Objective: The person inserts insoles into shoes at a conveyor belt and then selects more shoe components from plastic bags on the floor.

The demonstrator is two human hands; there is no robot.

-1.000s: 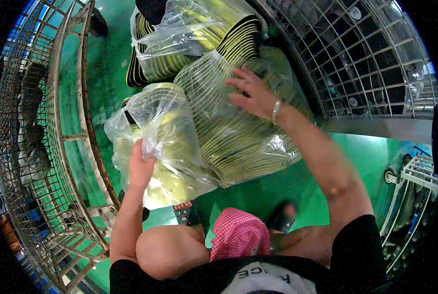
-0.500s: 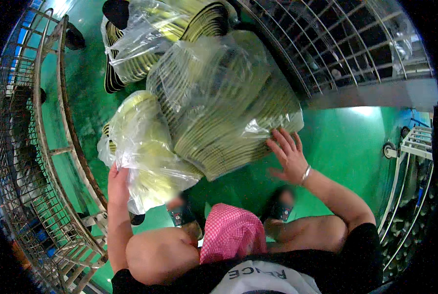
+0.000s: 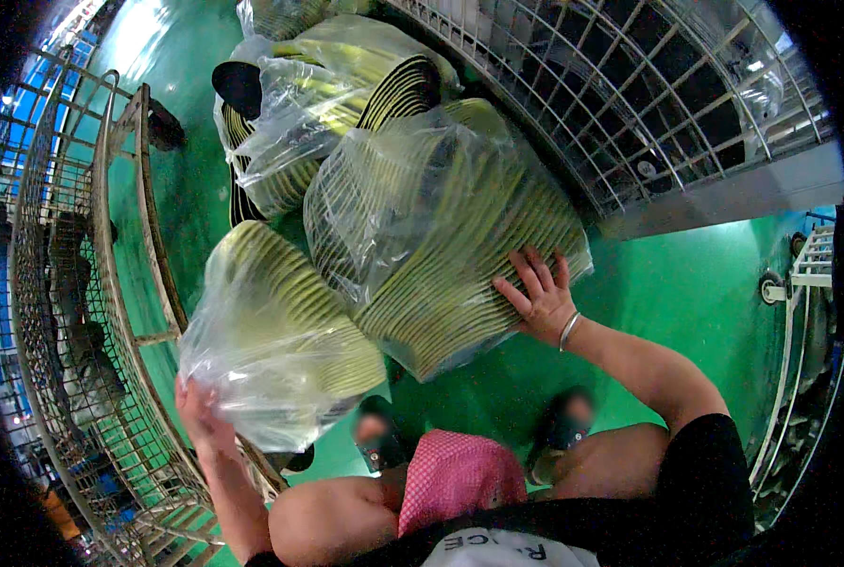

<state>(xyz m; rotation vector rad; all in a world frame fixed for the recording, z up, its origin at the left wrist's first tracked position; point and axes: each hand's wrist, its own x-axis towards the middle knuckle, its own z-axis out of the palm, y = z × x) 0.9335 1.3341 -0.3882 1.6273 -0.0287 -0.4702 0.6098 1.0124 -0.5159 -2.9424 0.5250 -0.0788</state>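
On the green floor, a smaller clear plastic bag holds a stack of thin, curved yellow-green pieces that look like insoles. My left hand grips this bag at its lower left edge, its fingers partly behind the film. Right of it and touching it lies a larger clear bag, packed with the same layered pieces. My right hand rests on its lower right side, fingers spread. Behind them is another clear bag of yellow-green pieces with black edges.
A wire cage cart with a rusty frame stands along the left. Another wire cage borders the bags at the upper right. A white rack on wheels is at far right. A pink checked cloth hangs between my knees.
The smaller bag has swung down and left with my left hand, its stack now spread more plainly. My right hand has shifted slightly left on the larger bag. The whole view has moved a little.
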